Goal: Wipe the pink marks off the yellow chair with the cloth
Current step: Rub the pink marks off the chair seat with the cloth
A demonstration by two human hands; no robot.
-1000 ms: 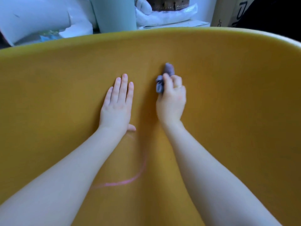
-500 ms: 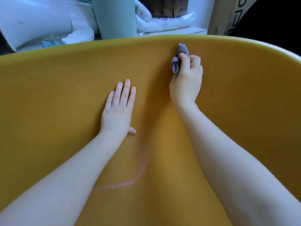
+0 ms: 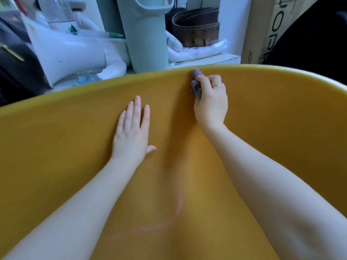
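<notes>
Yellow chair [image 3: 262, 139], its curved shell filling most of the head view, carries a faint pink mark [image 3: 176, 211] that arcs across the lower middle of the seat, between the person's two forearms. Beyond the chair's far rim stand a pale green bin [image 3: 148, 38], a white cone-shaped object [image 3: 65, 51] lying on its side toward the far left, a brown leather belt [image 3: 197, 29] coiled on white wrapping, and a cardboard box [image 3: 262, 30] with dark lettering at the far right. None of these touches the mark, and nothing lies on the seat between the hands and the pink arc.

At the far rim, just right of centre, the right hand [image 3: 211, 104] grips a small grey cloth [image 3: 196, 85], fingers curled around it and the bunched fabric pressed against the chair's inner wall just under the edge. A thin ring shows on one finger. The cloth sits well apart from the pink mark, which lies nearer the person.

The left hand [image 3: 131, 134] rests flat on the yellow surface left of centre, fingers straight and close together, thumb angled out to the side, holding nothing.
</notes>
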